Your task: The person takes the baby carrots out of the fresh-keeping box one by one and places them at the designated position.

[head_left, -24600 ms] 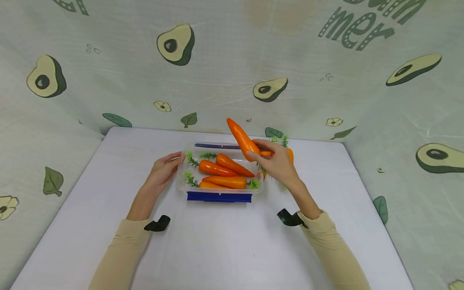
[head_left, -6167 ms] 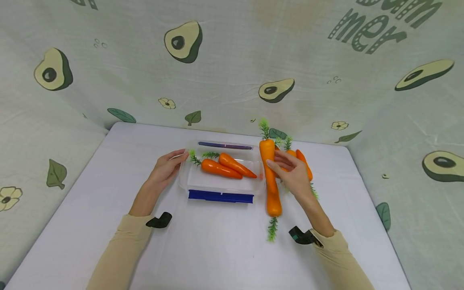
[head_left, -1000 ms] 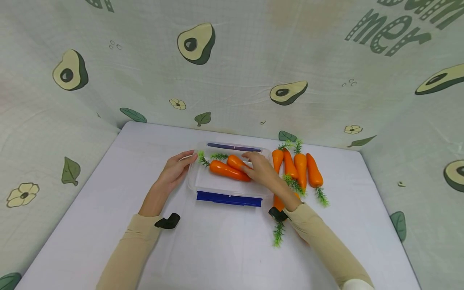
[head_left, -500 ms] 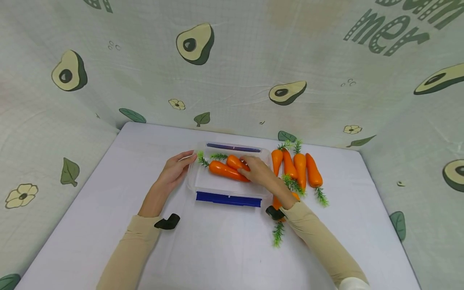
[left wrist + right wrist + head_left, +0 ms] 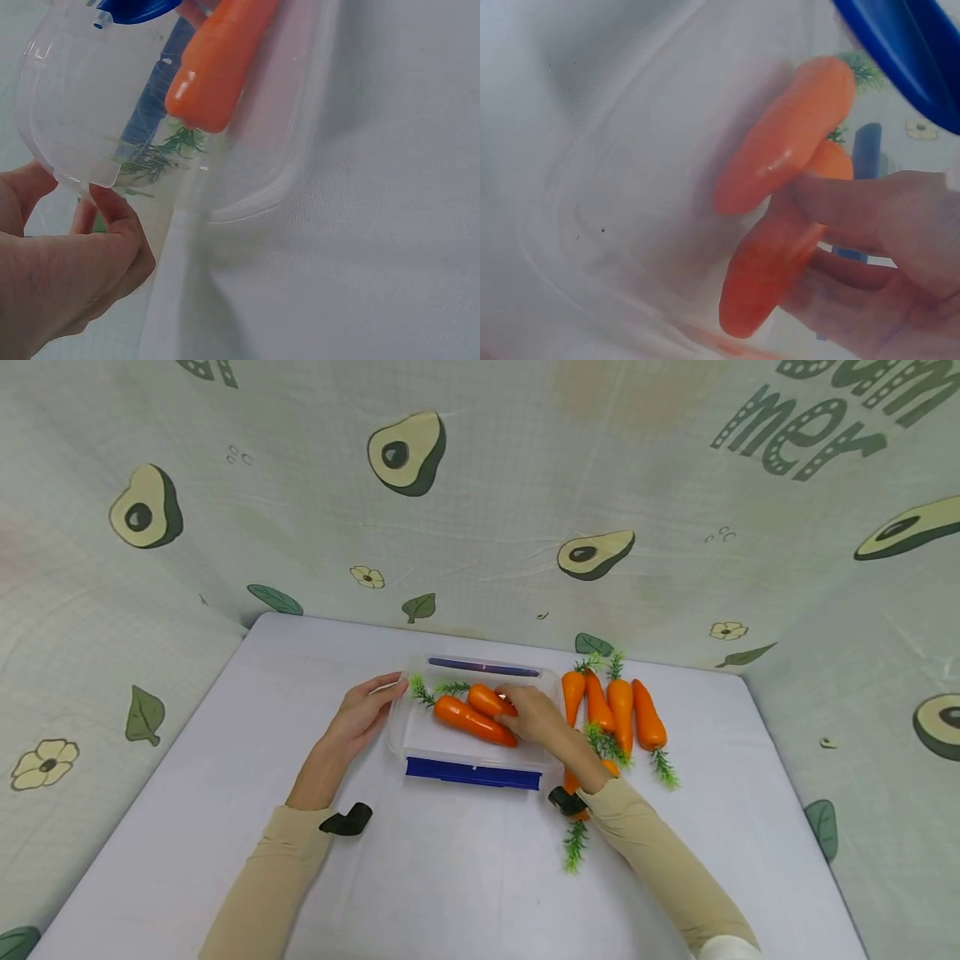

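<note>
A clear plastic container (image 5: 442, 753) with blue clip flaps stands on the table, two toy carrots inside. My right hand (image 5: 536, 717) reaches into it and grips the rear carrot (image 5: 486, 699) between thumb and fingers, as the right wrist view also shows. The front carrot (image 5: 472, 720) lies beside it on the container's floor, its green top toward the left wall. At the left end, my left hand (image 5: 363, 714) pinches the container's rim between thumb and fingers; the left wrist view shows this hand (image 5: 90, 262) at the clear edge.
Several more carrots (image 5: 648, 717) lie in a loose group right of the container, some partly under my right forearm. A blue flap (image 5: 472, 773) sticks out from the container's front side. A printed cloth (image 5: 487, 510) hangs behind the white table (image 5: 450, 877).
Most carrots have gone from the container to the table at the right. Lately my right hand closed on the rear carrot, and the front carrot's tip swung forward. My left hand stayed.
</note>
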A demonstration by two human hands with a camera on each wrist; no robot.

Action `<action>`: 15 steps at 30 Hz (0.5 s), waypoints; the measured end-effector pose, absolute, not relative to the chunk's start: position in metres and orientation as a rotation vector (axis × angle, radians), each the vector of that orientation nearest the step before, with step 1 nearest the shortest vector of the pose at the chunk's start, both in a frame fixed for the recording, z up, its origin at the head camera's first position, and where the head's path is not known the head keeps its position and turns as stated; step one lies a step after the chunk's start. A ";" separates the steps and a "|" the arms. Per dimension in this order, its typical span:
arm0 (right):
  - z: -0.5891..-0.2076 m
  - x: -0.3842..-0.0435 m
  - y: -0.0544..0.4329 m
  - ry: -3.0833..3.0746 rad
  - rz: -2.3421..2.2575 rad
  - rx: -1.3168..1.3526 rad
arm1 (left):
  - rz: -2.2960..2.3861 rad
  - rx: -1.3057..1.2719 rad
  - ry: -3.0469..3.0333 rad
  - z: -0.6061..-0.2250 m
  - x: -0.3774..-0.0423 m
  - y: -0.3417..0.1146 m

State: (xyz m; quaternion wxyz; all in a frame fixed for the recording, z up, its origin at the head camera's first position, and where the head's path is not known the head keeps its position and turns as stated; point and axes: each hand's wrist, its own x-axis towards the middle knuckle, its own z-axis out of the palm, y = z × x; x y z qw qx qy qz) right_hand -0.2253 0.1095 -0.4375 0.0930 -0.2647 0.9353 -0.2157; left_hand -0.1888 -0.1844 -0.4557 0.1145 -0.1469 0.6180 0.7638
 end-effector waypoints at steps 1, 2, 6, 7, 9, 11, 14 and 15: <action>-0.437 -0.224 0.111 2.791 -0.647 -0.796 | 2.237 -0.432 1.811 -0.456 -0.189 -0.184; -0.435 -0.224 0.112 2.804 -0.656 -0.806 | 2.232 -0.432 1.813 -0.455 -0.189 -0.184; -0.428 -0.221 0.118 2.829 -0.735 -0.853 | 2.229 -0.429 1.812 -0.454 -0.189 -0.184; -0.426 -0.220 0.119 2.830 -0.763 -0.864 | 2.229 -0.425 1.811 -0.454 -0.189 -0.184; -0.422 -0.219 0.122 2.827 -0.820 -0.886 | 2.229 -0.425 1.808 -0.454 -0.189 -0.184; -0.418 -0.217 0.126 2.827 -0.861 -0.880 | 2.230 -0.425 1.805 -0.454 -0.189 -0.185; -0.412 -0.214 0.131 2.826 -0.915 -0.832 | 2.219 -0.431 1.812 -0.454 -0.189 -0.185; -0.410 -0.213 0.133 2.827 -0.932 -0.809 | 2.219 -0.433 1.812 -0.453 -0.188 -0.185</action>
